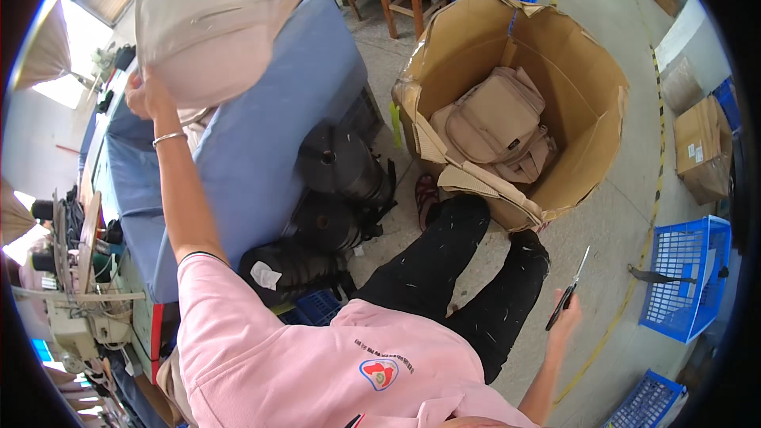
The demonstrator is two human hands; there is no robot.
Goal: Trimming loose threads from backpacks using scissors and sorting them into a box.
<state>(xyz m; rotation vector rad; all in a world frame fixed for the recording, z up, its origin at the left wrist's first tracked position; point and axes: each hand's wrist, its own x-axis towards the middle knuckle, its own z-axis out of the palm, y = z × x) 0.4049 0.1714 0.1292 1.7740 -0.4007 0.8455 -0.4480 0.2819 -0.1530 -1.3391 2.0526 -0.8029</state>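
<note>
A: So where was the beige bag (208, 43)?
B: Up over the blue-covered table (261, 139), a bit blurry. The left hand (149, 97) had its lower edge pinched, fingers curled in tight.
A: And the right hand (566, 320)?
B: Way off on the other side, closed around the black handles of some scissors (562, 306), blades pointing away from the body.
A: Anything else nearby?
B: Yeah, a big open carton (583, 91) in front of the legs, with more beige bags (495, 120) piled inside.
</note>
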